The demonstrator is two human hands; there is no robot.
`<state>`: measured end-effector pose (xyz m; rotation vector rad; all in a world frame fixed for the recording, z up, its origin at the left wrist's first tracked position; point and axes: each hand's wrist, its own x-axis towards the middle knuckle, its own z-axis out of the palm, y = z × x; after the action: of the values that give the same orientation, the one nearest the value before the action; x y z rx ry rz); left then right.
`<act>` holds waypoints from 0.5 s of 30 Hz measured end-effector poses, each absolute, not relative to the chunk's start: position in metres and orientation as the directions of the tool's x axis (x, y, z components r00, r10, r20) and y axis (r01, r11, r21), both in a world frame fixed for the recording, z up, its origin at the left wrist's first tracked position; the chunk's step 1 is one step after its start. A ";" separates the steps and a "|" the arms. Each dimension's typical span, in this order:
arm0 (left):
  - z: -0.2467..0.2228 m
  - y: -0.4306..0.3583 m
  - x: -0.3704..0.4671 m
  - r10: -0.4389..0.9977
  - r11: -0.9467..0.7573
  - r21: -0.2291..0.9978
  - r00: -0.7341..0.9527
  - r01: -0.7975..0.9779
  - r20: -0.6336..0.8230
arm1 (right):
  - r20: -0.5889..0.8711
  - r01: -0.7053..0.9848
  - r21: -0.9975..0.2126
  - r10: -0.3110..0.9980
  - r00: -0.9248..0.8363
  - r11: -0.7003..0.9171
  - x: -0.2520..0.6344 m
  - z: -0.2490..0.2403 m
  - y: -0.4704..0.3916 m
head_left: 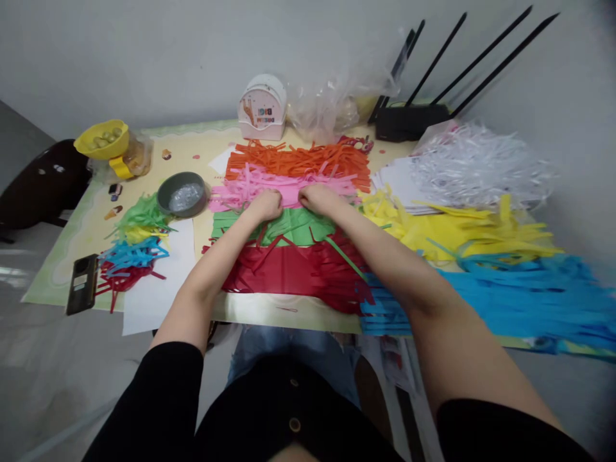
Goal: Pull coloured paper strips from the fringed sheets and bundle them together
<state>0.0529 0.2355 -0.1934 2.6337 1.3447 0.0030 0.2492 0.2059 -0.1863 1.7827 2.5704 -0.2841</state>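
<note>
Pink fringe (pixel 289 192): looked thin and matt; whether paper or cloth was unclear.
Green fringe (pixel 299 228): showed the same matt surface, lightly creased.
Red fringe (pixel 283 273): was matt, smooth across its middle.
White shreds (pixel 481 167): had a faint sheen.
Clear bag (pixel 317 106): was crinkled, glossy plastic.
Grey bowl (pixel 164 203): looked smooth and matt.
Router (pixel 409 122): seemed dull plastic.
Jeans (pixel 289 350): were denim.

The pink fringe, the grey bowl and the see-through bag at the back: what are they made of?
Pink fringe: probably thin paper or soft fabric, matt, cut into loose strips.
Grey bowl: perhaps plastic or ceramic; its walls look smooth and dull.
See-through bag: most likely thin plastic film; it is crinkled and catches shiny glints.
</note>
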 end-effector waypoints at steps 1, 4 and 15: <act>-0.192 0.236 0.053 0.800 -0.576 0.150 0.592 0.804 -0.099 | -0.099 0.931 -0.157 0.933 -0.346 0.329 0.251 -0.185 0.208; -0.186 0.238 0.056 0.799 -0.575 0.112 0.586 0.811 -0.137 | -0.090 0.937 -0.180 0.943 -0.320 0.300 0.254 -0.183 0.213; -0.179 0.239 0.068 0.871 -0.476 0.085 0.483 0.875 -0.091 | -0.026 0.914 -0.146 0.922 -0.386 0.379 0.207 -0.185 0.163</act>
<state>0.0679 0.2391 -0.1792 2.6004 1.5384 -0.0524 0.2066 0.1633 -0.1853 1.7716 2.6573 -0.2177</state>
